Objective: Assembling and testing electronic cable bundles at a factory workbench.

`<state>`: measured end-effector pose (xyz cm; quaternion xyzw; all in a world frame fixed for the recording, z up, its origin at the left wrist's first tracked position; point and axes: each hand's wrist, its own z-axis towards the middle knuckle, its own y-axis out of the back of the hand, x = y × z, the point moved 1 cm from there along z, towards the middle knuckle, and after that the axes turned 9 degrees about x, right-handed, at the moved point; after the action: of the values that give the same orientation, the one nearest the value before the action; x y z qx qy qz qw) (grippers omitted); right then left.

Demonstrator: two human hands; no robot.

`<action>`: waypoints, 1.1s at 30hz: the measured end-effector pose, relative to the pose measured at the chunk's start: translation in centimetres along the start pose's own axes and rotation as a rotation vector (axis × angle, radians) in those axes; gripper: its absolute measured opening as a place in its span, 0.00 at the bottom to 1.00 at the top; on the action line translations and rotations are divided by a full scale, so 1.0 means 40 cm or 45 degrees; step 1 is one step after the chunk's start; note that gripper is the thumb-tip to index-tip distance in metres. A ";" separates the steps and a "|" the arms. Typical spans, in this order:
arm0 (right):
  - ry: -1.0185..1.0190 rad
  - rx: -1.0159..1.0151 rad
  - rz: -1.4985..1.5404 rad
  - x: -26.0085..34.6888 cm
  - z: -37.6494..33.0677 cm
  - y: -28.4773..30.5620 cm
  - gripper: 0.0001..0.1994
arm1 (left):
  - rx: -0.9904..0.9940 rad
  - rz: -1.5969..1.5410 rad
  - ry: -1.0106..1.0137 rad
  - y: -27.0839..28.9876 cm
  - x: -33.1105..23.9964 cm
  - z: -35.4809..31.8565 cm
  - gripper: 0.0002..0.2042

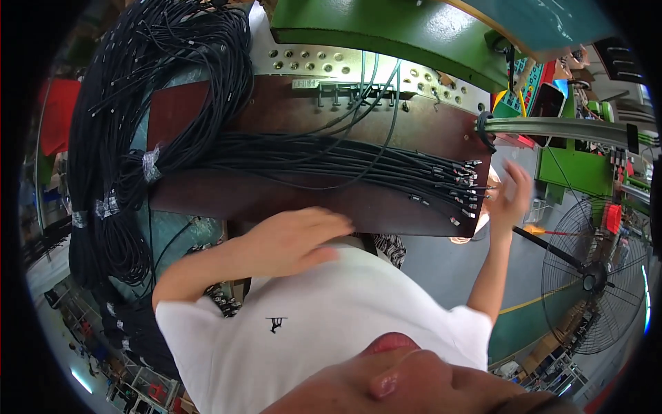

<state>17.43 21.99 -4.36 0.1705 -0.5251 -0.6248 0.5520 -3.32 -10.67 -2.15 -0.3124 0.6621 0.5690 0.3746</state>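
Observation:
A bundle of black cables (331, 162) lies across a brown work board (289, 200), and its metal-tipped ends (467, 186) fan out at the board's right edge. My left hand (300, 234) rests flat at the board's near edge, fingers loosely spread, with nothing in it. My right hand (512, 193) is raised just right of the cable ends, fingers apart and blurred, and holds nothing. My white shirt (317, 324) fills the lower middle of the view.
A large hank of black cables (138, 103), taped in places, hangs over the board's left side. Behind the board stand a perforated metal plate (331, 62) and a green machine (386, 34). A floor fan (593, 276) stands at the right, a red crate (58, 114) at the far left.

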 end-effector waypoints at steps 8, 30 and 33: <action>0.750 0.813 -0.343 0.226 0.344 -0.325 0.24 | -0.489 0.862 0.058 -0.066 0.023 0.352 0.31; 0.453 0.026 -0.280 0.106 0.123 -0.018 0.07 | -0.177 0.999 0.708 0.139 0.094 -0.033 0.40; -0.137 0.036 -0.213 -0.041 -0.067 0.055 0.13 | -0.083 1.146 0.718 0.145 0.105 -0.059 0.40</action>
<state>21.23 22.51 -4.14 0.1877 -0.5468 -0.6694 0.4665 -10.73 -12.04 -2.56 -0.1498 0.7876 0.5877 -0.1090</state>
